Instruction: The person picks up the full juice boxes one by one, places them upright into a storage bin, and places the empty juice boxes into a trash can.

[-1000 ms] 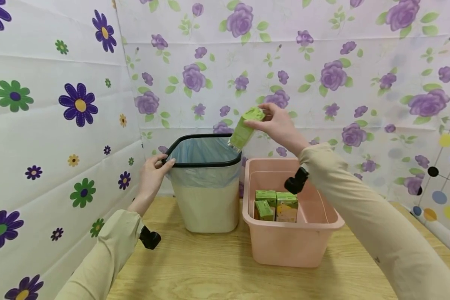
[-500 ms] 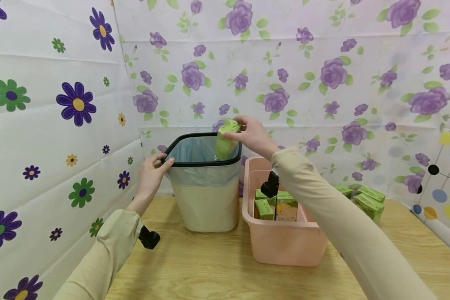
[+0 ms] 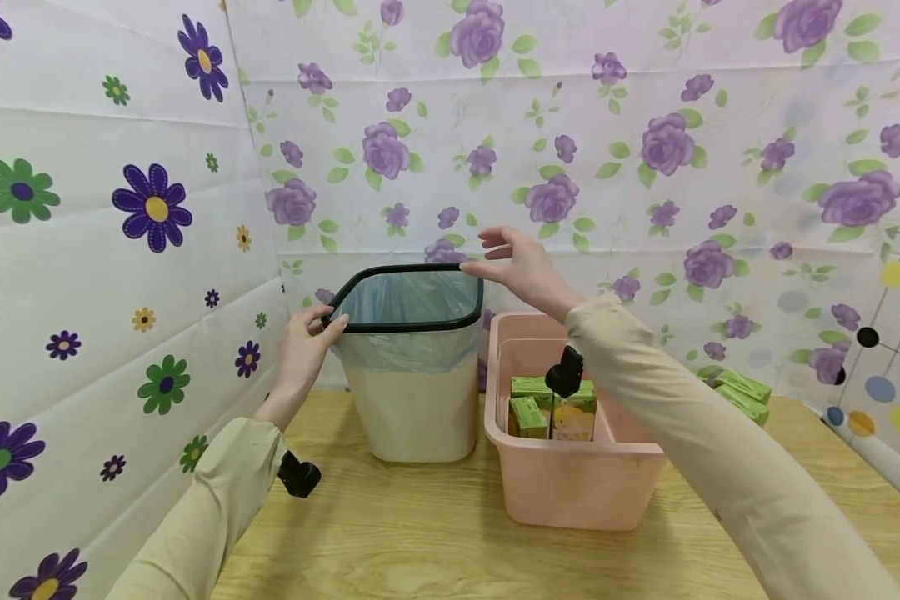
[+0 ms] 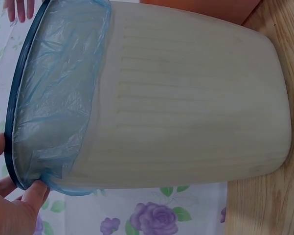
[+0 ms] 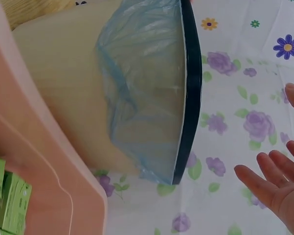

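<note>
A cream trash can (image 3: pixel 420 417) stands on the wooden table, lined with a blue plastic bag (image 3: pixel 420 356) folded out under its black rim (image 3: pixel 412 326). My left hand (image 3: pixel 300 350) grips the rim at its left corner; the left wrist view shows thumb and fingers around the edge. My right hand (image 3: pixel 521 271) hovers above the right side of the rim, fingers spread and nothing in them. In the right wrist view its fingers (image 5: pixel 261 183) are apart from the rim. The inside bottom of the can is hidden.
Right of the can stands a pink plastic bin (image 3: pixel 577 492) with several green drink cartons (image 3: pixel 528 417) in it. More flattened green cartons (image 3: pixel 742 392) lie behind my right forearm at the table's right. Floral cloth walls (image 3: pixel 390 100) enclose the back and sides.
My right hand has carried a crumpled green carton left from above the pink bin into the trash can and let go of it, then drawn back slightly right. The left hand has stayed put.
</note>
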The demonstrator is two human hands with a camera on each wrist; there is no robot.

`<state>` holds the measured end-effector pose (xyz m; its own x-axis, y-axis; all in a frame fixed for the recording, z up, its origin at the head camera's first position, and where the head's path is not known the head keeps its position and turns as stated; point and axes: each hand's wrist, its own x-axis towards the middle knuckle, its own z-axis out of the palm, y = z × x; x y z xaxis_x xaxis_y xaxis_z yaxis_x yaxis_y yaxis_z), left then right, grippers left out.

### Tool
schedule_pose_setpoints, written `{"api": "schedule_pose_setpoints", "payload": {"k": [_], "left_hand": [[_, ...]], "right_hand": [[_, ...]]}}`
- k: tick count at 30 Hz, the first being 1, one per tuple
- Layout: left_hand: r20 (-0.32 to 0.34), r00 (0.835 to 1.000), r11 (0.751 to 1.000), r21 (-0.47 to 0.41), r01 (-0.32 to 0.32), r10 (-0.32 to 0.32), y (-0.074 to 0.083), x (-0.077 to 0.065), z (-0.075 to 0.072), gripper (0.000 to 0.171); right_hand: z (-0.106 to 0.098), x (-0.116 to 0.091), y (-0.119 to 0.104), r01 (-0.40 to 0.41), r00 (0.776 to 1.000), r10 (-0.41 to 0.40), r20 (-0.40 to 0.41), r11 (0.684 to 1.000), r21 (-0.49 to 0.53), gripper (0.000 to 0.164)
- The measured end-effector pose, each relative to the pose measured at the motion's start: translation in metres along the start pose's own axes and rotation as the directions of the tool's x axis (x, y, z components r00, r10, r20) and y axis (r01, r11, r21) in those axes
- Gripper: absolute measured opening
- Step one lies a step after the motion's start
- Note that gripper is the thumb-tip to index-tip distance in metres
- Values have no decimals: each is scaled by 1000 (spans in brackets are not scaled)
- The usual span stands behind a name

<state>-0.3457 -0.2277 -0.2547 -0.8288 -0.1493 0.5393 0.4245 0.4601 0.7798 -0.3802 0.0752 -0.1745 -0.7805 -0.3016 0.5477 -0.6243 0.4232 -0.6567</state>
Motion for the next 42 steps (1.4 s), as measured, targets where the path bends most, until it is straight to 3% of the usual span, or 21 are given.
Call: {"api": "schedule_pose_setpoints", "payload": {"k": [15, 27, 34, 42], "left_hand": [[-23, 1000, 1000, -6, 5, -5, -1, -1, 1, 43], [-17, 1000, 1000, 5, 4, -4, -1, -2, 2, 44], [-15, 1000, 1000, 0, 11, -11, 1, -2, 0, 47], [-4, 1000, 999, 15, 30, -30, 0, -2, 1, 48]], "right_hand": [[-67, -41, 40, -16, 998, 14, -65, 1000, -27, 55], [-111, -81, 77, -79, 989, 76, -124, 997, -22, 57], [-136, -103, 93, -67, 982, 66, -178, 998, -5, 51], [-157, -137, 130, -191, 950, 163, -268, 978, -82, 52]]}}
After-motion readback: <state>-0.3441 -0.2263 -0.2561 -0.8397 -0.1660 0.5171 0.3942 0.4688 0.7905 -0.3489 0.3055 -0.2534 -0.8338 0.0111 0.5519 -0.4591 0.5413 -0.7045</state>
